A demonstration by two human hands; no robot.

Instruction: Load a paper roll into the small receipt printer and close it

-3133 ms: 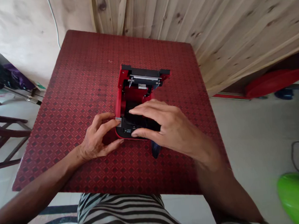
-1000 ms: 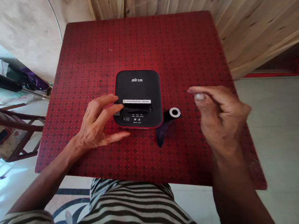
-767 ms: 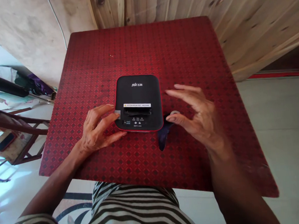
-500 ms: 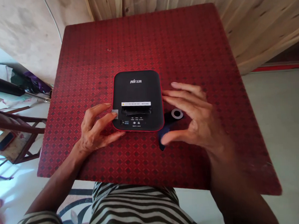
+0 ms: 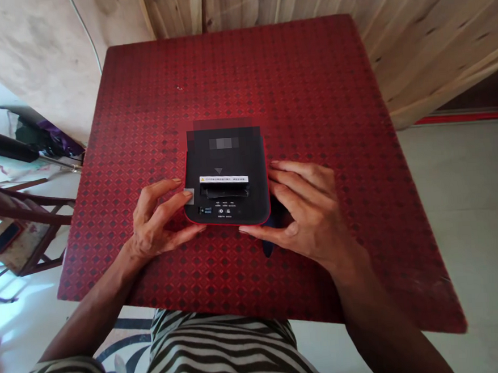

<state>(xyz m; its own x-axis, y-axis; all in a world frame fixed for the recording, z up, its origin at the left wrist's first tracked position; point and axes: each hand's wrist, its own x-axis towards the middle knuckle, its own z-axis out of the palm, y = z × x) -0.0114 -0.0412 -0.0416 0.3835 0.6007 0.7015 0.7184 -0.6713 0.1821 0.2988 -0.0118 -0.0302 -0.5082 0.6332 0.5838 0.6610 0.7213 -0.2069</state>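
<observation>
A small black receipt printer with a red rim sits with its lid closed in the middle of the red patterned table. My left hand grips its left front corner, one fingertip on the grey side latch. My right hand clasps its right side, thumb under the front corner, fingers along the edge. A dark roll lies under my right hand, and only its tail shows.
A wooden plank wall stands behind the table. A dark wooden chair and clutter are at the left. Tiled floor lies at the right. My striped clothing is below the table's near edge.
The printer's lid, open 3.1 s ago, is closed. My right hand came in from the right and down onto the printer's right side, covering the roll's white core. My left hand kept its grip.
</observation>
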